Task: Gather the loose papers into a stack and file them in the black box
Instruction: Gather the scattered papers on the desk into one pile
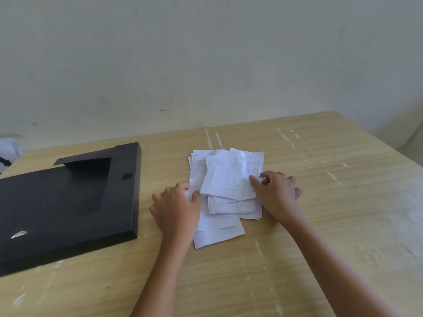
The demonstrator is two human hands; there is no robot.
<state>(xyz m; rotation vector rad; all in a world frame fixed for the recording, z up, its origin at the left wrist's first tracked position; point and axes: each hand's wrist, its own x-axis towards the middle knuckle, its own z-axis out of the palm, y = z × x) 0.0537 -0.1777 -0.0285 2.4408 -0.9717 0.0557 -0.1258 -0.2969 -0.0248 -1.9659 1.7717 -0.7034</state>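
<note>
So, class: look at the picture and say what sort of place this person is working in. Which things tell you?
Probably a plain office or study room. A wooden table stands against a bare pale wall, with a black box file lying on it and loose papers with writing on them under both hands.

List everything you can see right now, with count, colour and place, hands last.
Loose printed paper sheets: several, exact count unclear, white, overlapping in a messy pile at the table's middle.
Flat black file box: one, black, lying closed on the table, left of the papers.
Wooden table: one, light tan with whitish scuffs.
Wall: pale, behind the table.
Left hand: one, on the pile's left edge.
Right hand: one, fingers on the pile's right side.
</note>
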